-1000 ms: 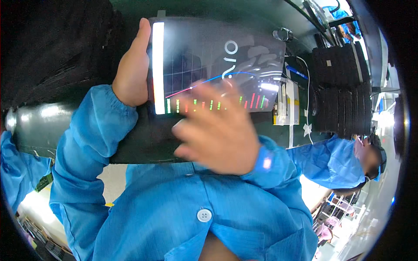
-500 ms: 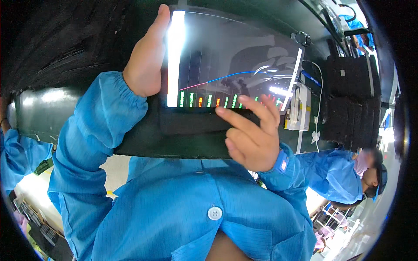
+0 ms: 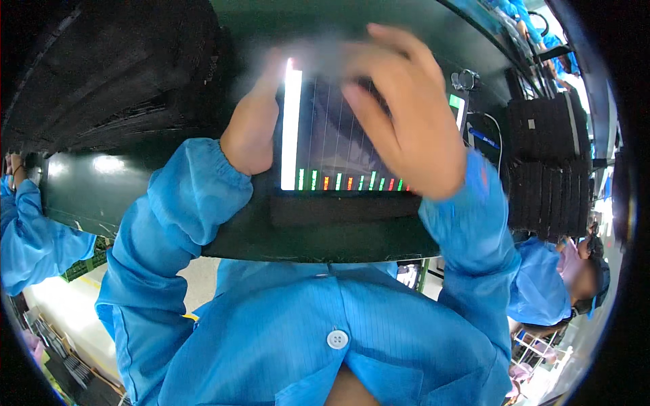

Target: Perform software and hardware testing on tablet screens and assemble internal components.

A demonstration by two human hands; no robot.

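Observation:
A flat display screen (image 3: 325, 145), tablet-like and lit, lies in front of me. It has a bright white strip down its left side and a row of small green and red marks along its near edge. At the left edge my left hand (image 3: 254, 132) grips it, with the thumb along the side and the other fingers hidden or blurred. Spread above the screen's right half is my right hand (image 3: 420, 122), palm down, fingers apart and holding nothing. It covers much of the picture, and motion smears its fingertips near the far edge.
On the dark green table (image 3: 338, 237), a blue pen (image 3: 484, 139), a white cable and a small clear round object (image 3: 465, 80) lie to the right. Beyond them stand stacked black trays (image 3: 547, 193). A large black mass (image 3: 101, 88) fills the far left. People in blue sit on both sides.
My right hand has moved from the screen's near edge up over its far part, fingers spreading. The screen and left hand sit slightly nearer and further right. The coloured curve no longer shows.

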